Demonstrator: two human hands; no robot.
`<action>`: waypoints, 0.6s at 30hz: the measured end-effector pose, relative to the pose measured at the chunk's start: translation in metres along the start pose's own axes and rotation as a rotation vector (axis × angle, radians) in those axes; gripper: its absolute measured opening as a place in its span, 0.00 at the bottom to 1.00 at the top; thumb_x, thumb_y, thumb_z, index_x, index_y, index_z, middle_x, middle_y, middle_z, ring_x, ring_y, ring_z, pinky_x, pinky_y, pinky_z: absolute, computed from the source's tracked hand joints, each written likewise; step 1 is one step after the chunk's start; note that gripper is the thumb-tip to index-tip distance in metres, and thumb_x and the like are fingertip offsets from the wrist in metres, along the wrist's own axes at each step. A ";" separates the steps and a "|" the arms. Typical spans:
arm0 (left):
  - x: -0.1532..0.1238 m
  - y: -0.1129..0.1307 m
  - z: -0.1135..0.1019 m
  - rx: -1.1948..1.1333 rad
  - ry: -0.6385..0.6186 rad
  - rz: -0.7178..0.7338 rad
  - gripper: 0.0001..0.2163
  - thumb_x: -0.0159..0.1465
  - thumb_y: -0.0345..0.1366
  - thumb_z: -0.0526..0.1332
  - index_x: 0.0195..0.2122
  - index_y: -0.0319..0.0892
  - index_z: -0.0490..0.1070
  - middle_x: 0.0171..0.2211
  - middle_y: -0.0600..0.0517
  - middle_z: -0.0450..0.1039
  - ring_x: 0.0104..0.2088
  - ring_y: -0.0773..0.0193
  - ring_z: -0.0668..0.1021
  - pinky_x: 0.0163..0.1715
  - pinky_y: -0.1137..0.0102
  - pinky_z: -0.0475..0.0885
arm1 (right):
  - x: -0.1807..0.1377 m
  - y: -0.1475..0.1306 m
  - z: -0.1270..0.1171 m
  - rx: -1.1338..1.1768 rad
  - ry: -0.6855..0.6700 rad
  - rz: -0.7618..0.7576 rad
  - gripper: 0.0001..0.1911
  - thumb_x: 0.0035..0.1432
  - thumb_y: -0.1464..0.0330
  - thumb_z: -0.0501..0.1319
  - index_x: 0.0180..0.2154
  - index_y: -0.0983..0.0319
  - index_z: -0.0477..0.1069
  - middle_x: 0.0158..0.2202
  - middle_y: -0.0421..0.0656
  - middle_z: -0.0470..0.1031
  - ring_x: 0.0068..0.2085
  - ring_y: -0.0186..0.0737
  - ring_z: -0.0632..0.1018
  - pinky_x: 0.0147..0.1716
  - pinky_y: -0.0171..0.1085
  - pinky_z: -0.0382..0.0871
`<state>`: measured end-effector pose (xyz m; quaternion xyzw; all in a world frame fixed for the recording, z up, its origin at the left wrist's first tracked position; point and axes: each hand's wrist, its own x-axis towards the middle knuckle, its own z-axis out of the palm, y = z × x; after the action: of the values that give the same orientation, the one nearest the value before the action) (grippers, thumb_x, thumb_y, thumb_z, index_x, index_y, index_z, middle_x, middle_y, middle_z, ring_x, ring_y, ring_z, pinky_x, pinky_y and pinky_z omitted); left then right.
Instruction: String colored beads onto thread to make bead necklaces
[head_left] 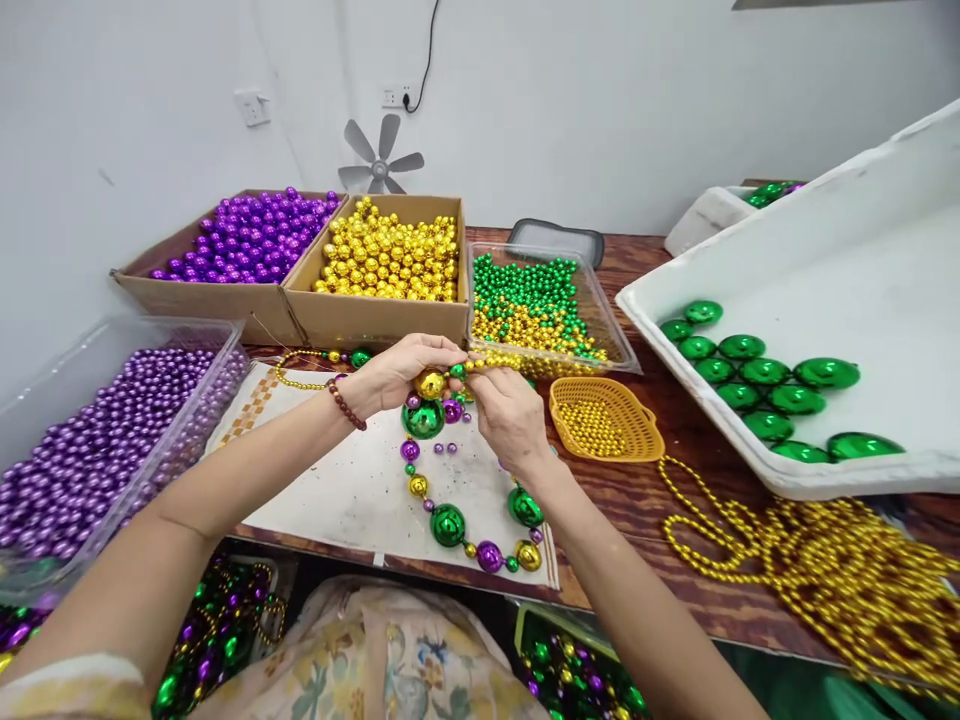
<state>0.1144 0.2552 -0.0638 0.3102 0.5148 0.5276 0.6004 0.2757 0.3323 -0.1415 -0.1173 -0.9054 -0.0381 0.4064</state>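
Note:
My left hand (409, 372) and my right hand (511, 412) meet above a pale cloth mat (322, 490). Fingertips of both pinch the same bead necklace (448, 524), with small gold and green beads between them. Large green, purple and gold balls hang from it and curve in a loop over the mat's front. Under my left fingers are a gold ball (430, 384) and a big green ball (424, 419). Two small loose purple beads (445, 449) lie inside the loop. The exact meeting point of the fingertips is partly hidden.
Purple balls fill a cardboard box (202, 293), gold ones another box (375, 318). Clear tubs hold purple beads (112, 440) and green and gold beads (532, 300). An orange basket (643, 425), gold bead strands (847, 570) and a white foam box (810, 250) stand right.

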 end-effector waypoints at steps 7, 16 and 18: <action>-0.003 -0.022 -0.010 -0.046 0.007 -0.079 0.08 0.58 0.28 0.69 0.29 0.36 0.68 0.24 0.52 0.74 0.22 0.70 0.77 0.21 0.77 0.69 | -0.013 -0.004 0.026 -0.054 -0.157 -0.037 0.17 0.70 0.76 0.49 0.37 0.64 0.76 0.38 0.50 0.79 0.43 0.46 0.76 0.45 0.44 0.66; -0.004 -0.072 -0.022 -0.001 0.260 0.255 0.14 0.50 0.37 0.73 0.27 0.38 0.68 0.27 0.56 0.72 0.22 0.74 0.72 0.22 0.76 0.66 | -0.052 -0.039 0.037 0.364 -0.495 0.039 0.12 0.64 0.77 0.57 0.37 0.61 0.78 0.46 0.50 0.81 0.56 0.50 0.76 0.50 0.46 0.72; -0.008 -0.082 -0.028 0.039 0.282 0.315 0.14 0.52 0.39 0.72 0.27 0.38 0.69 0.27 0.55 0.72 0.24 0.73 0.72 0.24 0.76 0.67 | -0.051 -0.044 0.018 0.501 -0.515 0.119 0.09 0.65 0.72 0.59 0.39 0.60 0.78 0.46 0.47 0.82 0.50 0.48 0.80 0.46 0.44 0.73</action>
<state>0.1148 0.2226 -0.1446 0.3216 0.5489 0.6429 0.4265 0.2852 0.2837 -0.1904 -0.0722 -0.9509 0.2395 0.1826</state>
